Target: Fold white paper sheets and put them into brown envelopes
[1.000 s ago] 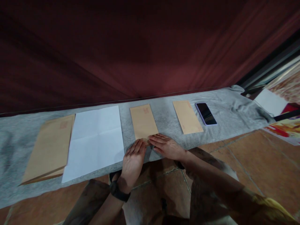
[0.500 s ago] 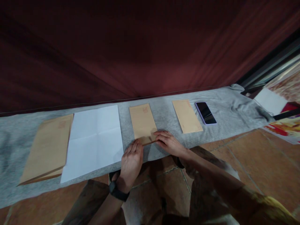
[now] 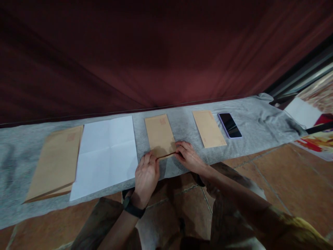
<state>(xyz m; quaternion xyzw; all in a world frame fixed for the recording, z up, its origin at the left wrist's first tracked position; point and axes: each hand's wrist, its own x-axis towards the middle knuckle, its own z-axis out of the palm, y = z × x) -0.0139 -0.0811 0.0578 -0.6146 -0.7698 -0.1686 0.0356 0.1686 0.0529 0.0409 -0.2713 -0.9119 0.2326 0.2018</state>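
A brown paper envelope (image 3: 160, 133) with a faint red print at its far end lies in front of me on the grey cloth. My left hand (image 3: 147, 172) pinches the near left corner, and my right hand (image 3: 187, 155) pinches the near right corner. Between them the near edge is slightly parted, showing a thin dark gap. Both thumbs are mostly hidden. A dark watch (image 3: 133, 207) is on my left wrist.
To the left lie creased white paper sheets (image 3: 106, 156) and a stack of larger brown envelopes (image 3: 56, 161). On the right are another small envelope (image 3: 208, 128) and a purple-edged phone (image 3: 230, 125). A dark red curtain (image 3: 166, 69) hangs behind the grey cloth (image 3: 262, 121).
The near edge of the envelope has parted a little, and a dark gap now shows between my hands. Both hands stay at its corners. The view has shifted slightly.
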